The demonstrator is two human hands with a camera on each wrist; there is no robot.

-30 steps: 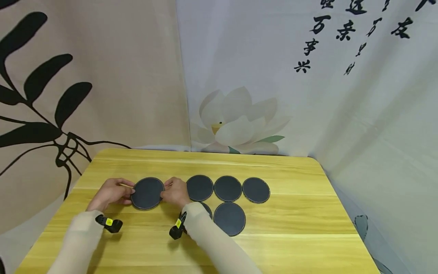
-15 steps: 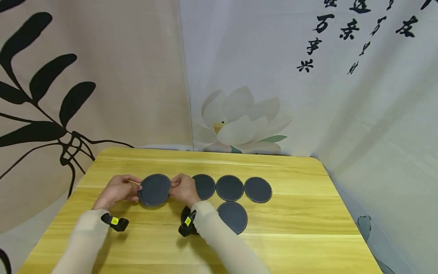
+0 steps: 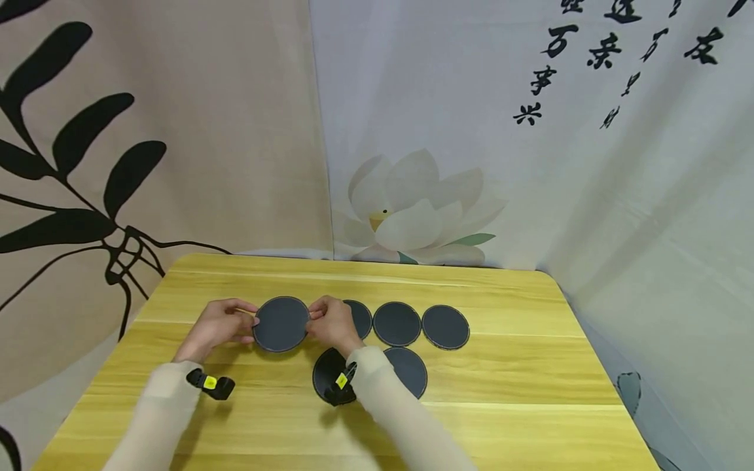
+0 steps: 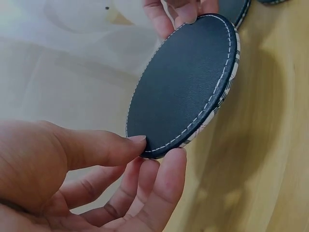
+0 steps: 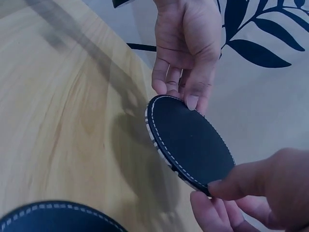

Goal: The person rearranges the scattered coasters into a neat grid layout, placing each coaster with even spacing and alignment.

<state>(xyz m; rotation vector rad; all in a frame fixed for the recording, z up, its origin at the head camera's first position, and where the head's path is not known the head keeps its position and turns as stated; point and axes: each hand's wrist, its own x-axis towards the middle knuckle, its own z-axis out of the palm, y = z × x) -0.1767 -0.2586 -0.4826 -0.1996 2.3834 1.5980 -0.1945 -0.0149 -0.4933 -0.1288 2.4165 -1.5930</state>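
Note:
A round black coaster [image 3: 281, 324] with white edge stitching is held above the table between both hands. My left hand [image 3: 220, 326] pinches its left edge, thumb on top and fingers beneath, as the left wrist view shows. On the opposite edge, my right hand [image 3: 334, 324] pinches it the same way. The coaster's side [image 4: 227, 92] shows a light patterned underside. Just right of the right hand lies another coaster [image 3: 360, 318], partly covered by that hand. Below the right wrist sits one more coaster [image 3: 325, 374], partly hidden by the wrist camera.
Two more coasters, one in the middle [image 3: 397, 324] and one at the right [image 3: 446, 326], continue the back row. A front-row coaster [image 3: 410, 369] is partly behind the right sleeve. The wooden table [image 3: 518, 379] meets a printed curtain [image 3: 424, 98] at its back edge.
Both hands have moved to the right with the coaster between them, closer to the back row. The right hand now covers more of that row's leftmost coaster. The head view has shifted slightly.

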